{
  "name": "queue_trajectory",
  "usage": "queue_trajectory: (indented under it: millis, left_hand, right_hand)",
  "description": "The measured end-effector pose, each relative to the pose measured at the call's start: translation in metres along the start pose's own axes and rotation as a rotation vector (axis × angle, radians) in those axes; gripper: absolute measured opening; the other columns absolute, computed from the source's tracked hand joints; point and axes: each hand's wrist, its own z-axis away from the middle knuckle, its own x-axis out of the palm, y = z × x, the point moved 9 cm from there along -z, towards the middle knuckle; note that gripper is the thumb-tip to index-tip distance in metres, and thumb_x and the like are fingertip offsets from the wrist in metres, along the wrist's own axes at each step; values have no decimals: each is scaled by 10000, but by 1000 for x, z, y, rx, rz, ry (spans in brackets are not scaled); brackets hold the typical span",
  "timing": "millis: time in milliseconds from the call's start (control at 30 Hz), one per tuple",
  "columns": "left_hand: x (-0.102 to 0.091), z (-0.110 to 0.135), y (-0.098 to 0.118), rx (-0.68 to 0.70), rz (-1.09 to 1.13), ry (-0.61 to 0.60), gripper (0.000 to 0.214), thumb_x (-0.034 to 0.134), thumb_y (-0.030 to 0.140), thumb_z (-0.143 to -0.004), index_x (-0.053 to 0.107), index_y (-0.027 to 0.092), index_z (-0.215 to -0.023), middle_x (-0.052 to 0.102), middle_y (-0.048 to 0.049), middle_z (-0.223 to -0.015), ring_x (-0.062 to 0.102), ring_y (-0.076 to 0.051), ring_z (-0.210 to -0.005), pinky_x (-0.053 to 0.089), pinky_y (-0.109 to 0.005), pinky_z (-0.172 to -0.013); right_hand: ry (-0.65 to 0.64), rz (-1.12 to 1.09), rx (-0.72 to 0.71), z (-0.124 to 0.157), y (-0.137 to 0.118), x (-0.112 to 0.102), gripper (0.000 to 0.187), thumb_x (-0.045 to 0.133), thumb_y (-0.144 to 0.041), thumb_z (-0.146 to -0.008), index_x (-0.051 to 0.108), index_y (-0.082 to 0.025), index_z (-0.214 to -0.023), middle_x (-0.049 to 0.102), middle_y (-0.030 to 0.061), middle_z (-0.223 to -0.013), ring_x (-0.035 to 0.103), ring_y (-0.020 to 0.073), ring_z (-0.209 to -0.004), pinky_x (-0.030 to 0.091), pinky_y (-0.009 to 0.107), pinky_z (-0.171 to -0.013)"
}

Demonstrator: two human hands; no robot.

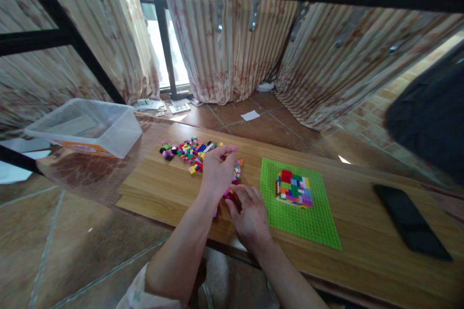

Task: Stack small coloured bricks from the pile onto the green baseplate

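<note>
Many small building bricks (192,149) in mixed colours lie in a loose pile on the wooden table. My left hand (218,169) is over the right part of this pile, fingers bent and pressed together; whatever they hold is hidden. Closer to the front edge, my right hand (251,215) has its fingers curled, with the fingertips at a few magenta and red bricks (229,193). To its right, a green baseplate (300,224) carries a low, multicoloured brick block (294,189) with a red piece at its upper left corner.
A clear plastic bin (121,130) with an orange label stands at the table's left end. A black phone (411,222) lies toward the right end. Black metal bars (87,65) cross above and at the left. Papers (250,115) and books lie on the tiled floor by the curtains.
</note>
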Motion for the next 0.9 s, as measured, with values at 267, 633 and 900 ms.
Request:
queue_trajectory:
  millis: [267,633,900]
  left_hand:
    - [3,-1,-4,3,-7,-22,204,581,195,-741,742,131,-849,645,17,-600,563,-90,-512,428,-184,-505]
    - [-4,-6,-2,9,-7,12,201,592,199,-722,746,142,-838,669,7,-638,601,-107,-568,449,-194,-542]
    - [-14,-7,3,5,27,60,198,613,214,-718,751,140,-839,694,-12,-678,596,-108,-569,427,-194,-527]
  right_hand:
    - [42,-15,-1,0,3,-4,245,495,-162,-898,671,-192,-1065,699,83,-981,591,226,-923,471,377,-824]
    - [95,-8,-24,-3,5,-21,247,487,-154,-912,684,-191,-1056,689,84,-983,580,213,-919,470,356,-812]
    - [-27,-76,-221,9,-38,3,193,535,-186,-924,720,-223,-964,666,49,-881,558,192,-871,442,340,-794]
